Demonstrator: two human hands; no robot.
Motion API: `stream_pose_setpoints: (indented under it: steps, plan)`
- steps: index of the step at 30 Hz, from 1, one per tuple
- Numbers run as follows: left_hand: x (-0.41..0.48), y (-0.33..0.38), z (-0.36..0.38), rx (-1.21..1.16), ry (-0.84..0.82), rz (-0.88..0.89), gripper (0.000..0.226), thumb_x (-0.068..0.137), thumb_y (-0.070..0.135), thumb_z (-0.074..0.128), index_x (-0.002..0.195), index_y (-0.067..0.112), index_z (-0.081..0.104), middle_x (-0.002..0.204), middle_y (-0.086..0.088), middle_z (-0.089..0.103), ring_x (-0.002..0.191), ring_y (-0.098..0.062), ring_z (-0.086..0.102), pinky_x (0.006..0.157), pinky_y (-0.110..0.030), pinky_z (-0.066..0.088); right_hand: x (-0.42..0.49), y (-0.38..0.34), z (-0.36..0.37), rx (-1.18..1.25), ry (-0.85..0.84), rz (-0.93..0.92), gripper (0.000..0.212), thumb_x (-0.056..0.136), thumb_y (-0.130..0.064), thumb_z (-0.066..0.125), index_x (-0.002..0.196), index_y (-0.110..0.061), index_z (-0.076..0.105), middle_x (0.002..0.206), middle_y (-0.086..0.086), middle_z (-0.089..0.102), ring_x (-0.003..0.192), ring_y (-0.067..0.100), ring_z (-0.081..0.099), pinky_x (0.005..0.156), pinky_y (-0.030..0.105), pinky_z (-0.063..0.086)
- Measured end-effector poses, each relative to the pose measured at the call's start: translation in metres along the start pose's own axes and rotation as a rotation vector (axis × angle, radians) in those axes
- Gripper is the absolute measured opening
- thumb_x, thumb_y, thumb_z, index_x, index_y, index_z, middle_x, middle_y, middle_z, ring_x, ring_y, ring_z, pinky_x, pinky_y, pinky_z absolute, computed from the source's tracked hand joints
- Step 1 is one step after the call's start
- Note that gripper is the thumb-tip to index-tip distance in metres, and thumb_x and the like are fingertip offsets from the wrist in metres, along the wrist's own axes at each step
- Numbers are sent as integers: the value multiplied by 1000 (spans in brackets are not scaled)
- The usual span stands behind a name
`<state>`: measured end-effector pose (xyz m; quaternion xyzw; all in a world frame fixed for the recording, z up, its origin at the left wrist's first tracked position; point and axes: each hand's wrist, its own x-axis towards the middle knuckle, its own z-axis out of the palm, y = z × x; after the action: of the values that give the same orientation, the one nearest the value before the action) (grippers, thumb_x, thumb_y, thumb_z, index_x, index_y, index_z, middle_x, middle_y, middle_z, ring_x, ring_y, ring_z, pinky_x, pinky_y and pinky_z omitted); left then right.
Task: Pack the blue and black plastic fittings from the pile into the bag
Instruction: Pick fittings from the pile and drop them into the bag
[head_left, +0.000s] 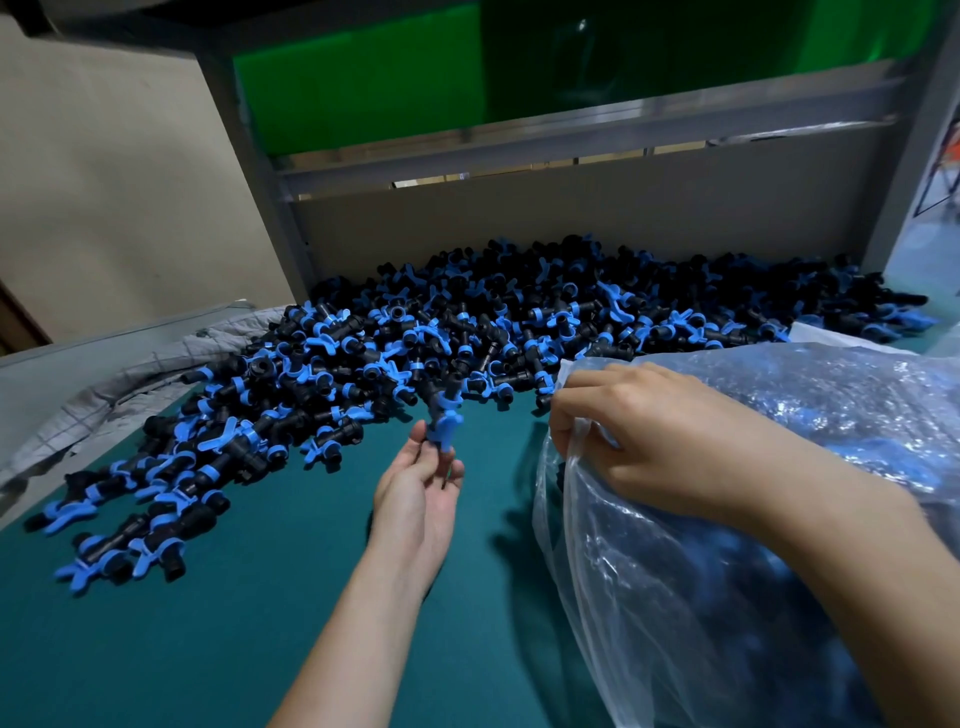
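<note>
Head view: a green-topped table is carrying a broad pile of fittings banked against a grey metal frame, with a green panel glowing behind it. Left hand is pinching one fitting at its fingertips, just beside the pile's near edge. Right hand is gripping the rim of the clear bag, which is lying at the right, partly filled.

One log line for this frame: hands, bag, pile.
left hand: pinches one fitting | right hand: grips bag rim | bag: partly full | pile: large, on green mat
</note>
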<state>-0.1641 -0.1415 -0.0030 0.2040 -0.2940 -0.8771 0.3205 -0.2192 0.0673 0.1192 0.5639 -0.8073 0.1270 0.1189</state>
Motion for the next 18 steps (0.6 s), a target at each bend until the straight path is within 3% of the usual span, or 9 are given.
stream_pose_setpoints:
  steps: [3, 9, 18]
  plan:
    - [-1, 7, -5, -177, -35, -127, 31, 97, -6, 33, 104, 11, 59, 88, -4, 62, 72, -9, 53, 71, -23, 39, 0, -1, -1, -2, -5, 2, 17, 86, -16, 53, 88, -33, 56, 81, -25, 45, 81, -19, 38, 68, 8, 30]
    - [-5, 15, -9, -406, -129, -260, 19, 99, 2, 34, 105, 10, 49, 85, -3, 60, 65, -11, 53, 72, -25, 38, 0, -1, -1, 2, -19, 10, 18, 87, -16, 53, 88, -33, 56, 81, -24, 44, 79, -17, 38, 65, 11, 29]
    - [-8, 15, -6, -303, -166, -232, 15, 98, 6, 39, 104, 12, 51, 86, -3, 62, 64, -12, 53, 69, -27, 43, 0, -1, -1, 4, -20, 16, 18, 87, -16, 52, 88, -33, 57, 84, -24, 47, 81, -11, 40, 64, 12, 28]
